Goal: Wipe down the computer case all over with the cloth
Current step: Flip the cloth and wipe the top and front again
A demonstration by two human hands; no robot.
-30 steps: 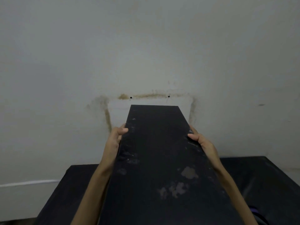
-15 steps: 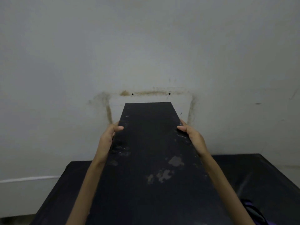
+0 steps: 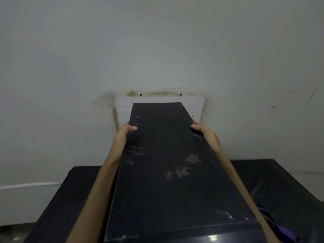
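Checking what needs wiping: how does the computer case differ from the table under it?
The computer case shows pale blotches and scuffs; the table shows none visible. The left hand and right hand grip the case's side edges, while no hand touches the table. The case is narrower than the table. Both are black.

The scuffed black rectangular computer case [image 3: 163,172] is running off-frame at 6 o'clock and hiding the fingers of the left hand [image 3: 122,135] and right hand [image 3: 208,135]. A forearm is half-covering the purple cloth [image 3: 284,232] at 5 o'clock.
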